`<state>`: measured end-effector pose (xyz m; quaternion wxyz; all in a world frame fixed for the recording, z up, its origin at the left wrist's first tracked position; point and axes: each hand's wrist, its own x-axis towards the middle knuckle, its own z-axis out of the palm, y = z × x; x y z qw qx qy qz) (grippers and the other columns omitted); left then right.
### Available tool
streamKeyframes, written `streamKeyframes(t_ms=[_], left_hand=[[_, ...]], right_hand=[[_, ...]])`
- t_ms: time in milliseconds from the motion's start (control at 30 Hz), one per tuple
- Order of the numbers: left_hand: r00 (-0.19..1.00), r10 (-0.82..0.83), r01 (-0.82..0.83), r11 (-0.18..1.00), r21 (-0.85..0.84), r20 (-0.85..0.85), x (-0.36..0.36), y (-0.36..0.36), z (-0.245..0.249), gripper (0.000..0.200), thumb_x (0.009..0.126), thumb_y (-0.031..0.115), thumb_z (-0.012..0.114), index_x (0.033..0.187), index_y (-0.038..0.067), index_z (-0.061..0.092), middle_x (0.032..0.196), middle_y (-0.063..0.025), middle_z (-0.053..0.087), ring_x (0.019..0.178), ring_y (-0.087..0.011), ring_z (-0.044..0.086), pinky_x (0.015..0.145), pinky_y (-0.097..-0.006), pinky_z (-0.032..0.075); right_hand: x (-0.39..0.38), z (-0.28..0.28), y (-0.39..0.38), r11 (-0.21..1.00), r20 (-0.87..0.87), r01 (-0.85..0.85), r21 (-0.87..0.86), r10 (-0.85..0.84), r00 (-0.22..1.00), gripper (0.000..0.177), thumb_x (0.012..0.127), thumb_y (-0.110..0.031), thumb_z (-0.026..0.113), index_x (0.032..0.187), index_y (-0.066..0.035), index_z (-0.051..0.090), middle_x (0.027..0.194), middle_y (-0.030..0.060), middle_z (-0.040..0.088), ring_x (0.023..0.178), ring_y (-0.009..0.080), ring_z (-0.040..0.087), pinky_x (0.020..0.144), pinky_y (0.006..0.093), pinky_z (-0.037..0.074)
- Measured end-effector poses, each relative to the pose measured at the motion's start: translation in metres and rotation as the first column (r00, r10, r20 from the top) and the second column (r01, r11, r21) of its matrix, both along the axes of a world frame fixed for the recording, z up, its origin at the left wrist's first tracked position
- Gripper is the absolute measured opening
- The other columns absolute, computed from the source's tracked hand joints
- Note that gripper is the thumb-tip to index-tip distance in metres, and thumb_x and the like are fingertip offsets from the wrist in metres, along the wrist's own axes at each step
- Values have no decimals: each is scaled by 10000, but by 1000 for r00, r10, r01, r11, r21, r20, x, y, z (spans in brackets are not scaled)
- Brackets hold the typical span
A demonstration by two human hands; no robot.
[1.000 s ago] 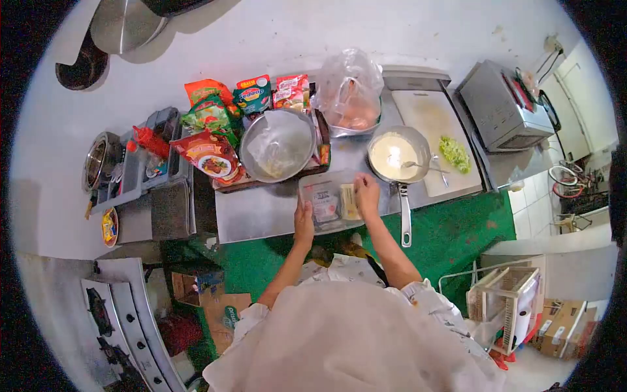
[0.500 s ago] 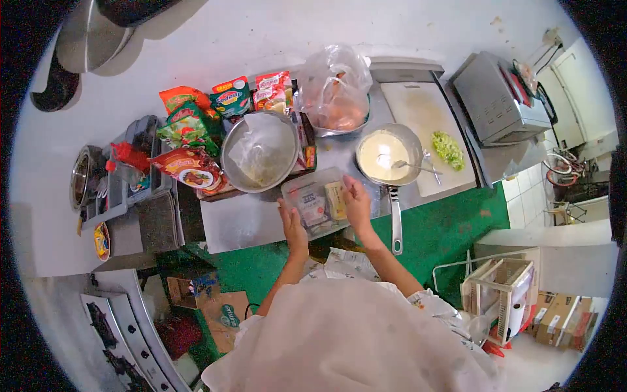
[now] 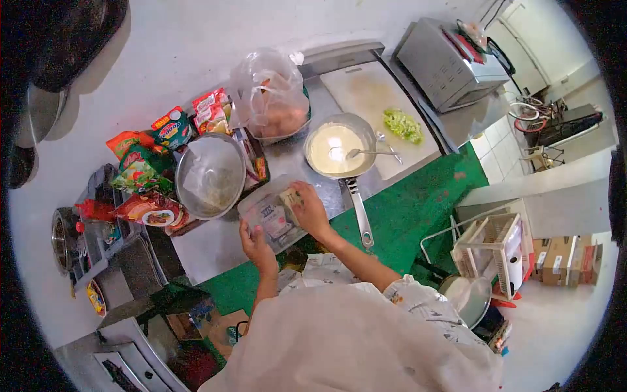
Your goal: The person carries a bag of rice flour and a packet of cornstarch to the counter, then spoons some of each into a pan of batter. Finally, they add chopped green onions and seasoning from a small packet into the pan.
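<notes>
Currently, half-open left hand [image 3: 259, 250] touches clear container [image 3: 251, 202] at left, grip unclear, while right hand [image 3: 310, 210] curls round yellow packet [image 3: 288, 198] at its right side.

Clear container [image 3: 260, 194] at the counter's [image 3: 208, 251] edge, pale printed packet [image 3: 277, 221] inside, yellowish pack [image 3: 288, 198] in the right hand [image 3: 309, 210].

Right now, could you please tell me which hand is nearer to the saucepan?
Right. The right hand, over the plastic container, is short and left of the saucepan; the left hand is farther off, at the container's left edge.
</notes>
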<state>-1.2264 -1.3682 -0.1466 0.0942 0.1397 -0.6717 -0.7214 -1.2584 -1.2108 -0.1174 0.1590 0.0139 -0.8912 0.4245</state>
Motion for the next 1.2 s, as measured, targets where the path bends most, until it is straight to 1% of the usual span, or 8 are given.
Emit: streamKeyframes(t_ms=[233, 400, 600, 767, 867, 1033, 1100, 1200], left_hand=[[998, 31, -43, 976, -211, -59, -2, 0, 7, 397, 899, 197, 556, 1239, 18, 458, 1343, -135, 433, 1218, -246, 421, 1034, -391, 286], [974, -93, 113, 990, 90, -205, -6, 0, 6, 383, 906, 200, 541, 1235, 38, 430, 1308, -143, 454, 1233, -251, 401, 1054, -393, 260], [987, -116, 126, 987, 94, -108, -6, -2, 5, 381, 914, 256, 545, 1202, 35, 428, 1291, -115, 459, 1236, -210, 383, 1060, -349, 214], [990, -117, 121, 991, 53, -74, -10, -3, -3, 393, 934, 320, 500, 1198, 37, 431, 1248, -90, 474, 1221, -187, 379, 1046, -328, 231], [991, -110, 123, 976, 182, -82, -17, -16, -56, 447, 951, 371, 444, 1241, 31, 419, 1254, -90, 470, 1226, -190, 376, 1049, -325, 237], [984, -156, 177, 909, 376, -85, -20, -18, -15, 509, 974, 391, 373, 1315, 13, 371, 1320, -110, 428, 1255, -202, 361, 1058, -331, 239], [968, -187, 182, 982, -46, -166, -21, -20, -20, 508, 975, 367, 382, 1326, 1, 353, 1344, -123, 403, 1250, -203, 373, 1060, -336, 239], [964, -190, 148, 965, -216, -186, -26, -21, -23, 511, 951, 392, 410, 1316, 35, 407, 1324, -122, 443, 1241, -255, 399, 1069, -379, 258]], right_hand=[[-3, -10, -3, 988, 15, 62, -143, -61, 998, 471, 693, 62, 579, 1150, -5, 486, 1181, 194, 503, 1117, 365, 474, 966, 383, 390], [-2, -6, -5, 993, 44, 54, -103, -50, 998, 487, 696, 61, 583, 1168, -6, 480, 1196, 196, 496, 1140, 361, 463, 982, 383, 379], [-12, 14, -18, 993, -71, 112, 31, -110, 991, 421, 775, -65, 603, 1177, -19, 488, 1208, 192, 490, 1160, 353, 449, 1015, 408, 334], [-49, 24, -50, 908, -163, -298, 293, 355, 921, 327, 817, -277, 603, 1058, -58, 566, 1043, 148, 555, 1041, 336, 498, 915, 420, 384], [-64, 30, -58, 858, -162, -255, 446, 358, 920, 227, 820, -297, 602, 848, -73, 588, 844, 112, 542, 886, 321, 506, 783, 437, 388], [-67, 21, -56, 948, -172, -311, 70, 319, 932, 295, 806, -337, 620, 703, -72, 539, 740, 108, 491, 780, 319, 478, 687, 412, 354], [-64, 24, -51, 929, -113, -368, -25, 363, 925, 308, 799, -350, 627, 707, -69, 539, 743, 109, 493, 776, 319, 477, 683, 396, 354], [-58, 26, -47, 931, -119, -360, -63, 351, 929, 320, 804, -368, 623, 736, -64, 549, 773, 107, 510, 804, 304, 473, 714, 394, 366]])
